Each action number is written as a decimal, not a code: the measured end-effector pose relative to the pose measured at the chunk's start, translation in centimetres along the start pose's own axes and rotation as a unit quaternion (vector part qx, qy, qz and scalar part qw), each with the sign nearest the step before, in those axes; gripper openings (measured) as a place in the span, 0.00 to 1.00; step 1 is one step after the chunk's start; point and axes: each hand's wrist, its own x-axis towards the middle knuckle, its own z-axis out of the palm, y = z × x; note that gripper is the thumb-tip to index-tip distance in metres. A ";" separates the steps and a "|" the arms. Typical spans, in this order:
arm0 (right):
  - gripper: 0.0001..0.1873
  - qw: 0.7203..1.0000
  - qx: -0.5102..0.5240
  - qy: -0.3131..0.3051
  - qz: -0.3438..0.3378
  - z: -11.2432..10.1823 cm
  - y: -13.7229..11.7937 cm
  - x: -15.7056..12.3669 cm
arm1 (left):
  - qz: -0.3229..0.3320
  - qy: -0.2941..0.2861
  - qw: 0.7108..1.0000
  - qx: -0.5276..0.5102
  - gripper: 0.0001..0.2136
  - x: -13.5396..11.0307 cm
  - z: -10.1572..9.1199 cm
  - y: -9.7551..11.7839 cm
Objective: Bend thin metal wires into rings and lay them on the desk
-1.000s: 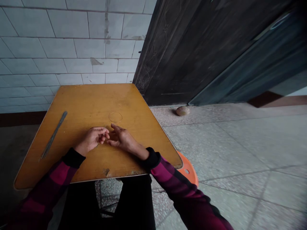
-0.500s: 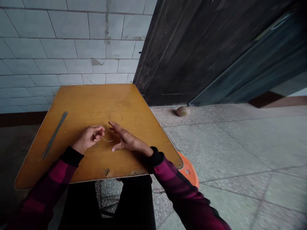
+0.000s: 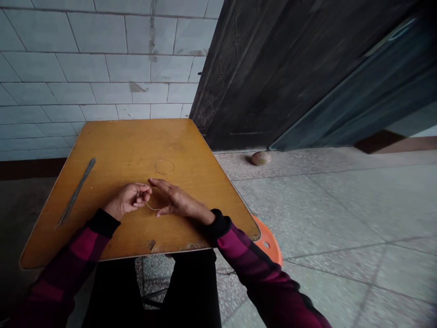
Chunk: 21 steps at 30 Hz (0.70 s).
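Note:
My left hand [image 3: 131, 199] is closed, its thumb and fingertips pinching a thin wire ring [image 3: 152, 208] above the wooden table [image 3: 133, 143]. Only the lower arc of that ring shows plainly; my right hand hides part of it. Close by on the right, my right hand [image 3: 175, 199] has its thumb and fingers spread around the ring, fingertips beside the left ones. Whether it touches the wire I cannot tell. A second wire ring [image 3: 165, 167] lies flat on the table just beyond my hands. At the left lies a bundle of straight thin wires [image 3: 75, 193].
A white tiled wall [image 3: 102, 68] stands behind the table, with a dark door [image 3: 259, 91] to the right. An orange stool [image 3: 269, 241] sits under the table's right corner. A roundish stone-like object [image 3: 261, 158] lies on the floor near the door.
My right hand has shifted slightly left, bringing its fingers to the left fingertips and covering more of the held ring. The left hand has moved a little right and down.

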 end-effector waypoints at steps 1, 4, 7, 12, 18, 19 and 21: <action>0.57 1.000 -0.001 0.003 0.003 0.0 -0.1 0.0 | -0.002 0.001 1.000 0.005 0.06 0.0 0.0 0.0; 0.55 1.000 0.013 0.004 0.012 -0.1 -0.1 0.0 | -0.005 0.009 1.000 0.017 0.06 -0.1 -0.1 0.1; 0.58 0.996 0.070 0.001 0.048 -0.6 0.1 -0.1 | 0.009 0.015 0.999 0.030 0.06 -0.4 -0.1 0.4; 0.27 0.942 0.255 0.044 0.216 -1.4 0.5 -0.3 | 0.053 0.035 0.994 0.089 0.05 -0.9 0.0 0.8; 0.17 0.891 0.340 0.043 0.298 -0.6 0.7 0.2 | 0.090 0.064 0.976 0.187 0.07 -0.7 0.1 0.4; 0.17 0.887 0.343 0.044 0.307 -0.4 0.8 0.3 | 0.098 0.072 0.973 0.199 0.08 -0.6 0.2 0.4; 0.18 0.878 0.348 0.049 0.326 -0.3 1.1 0.4 | 0.113 0.092 0.968 0.205 0.10 -0.6 0.3 0.3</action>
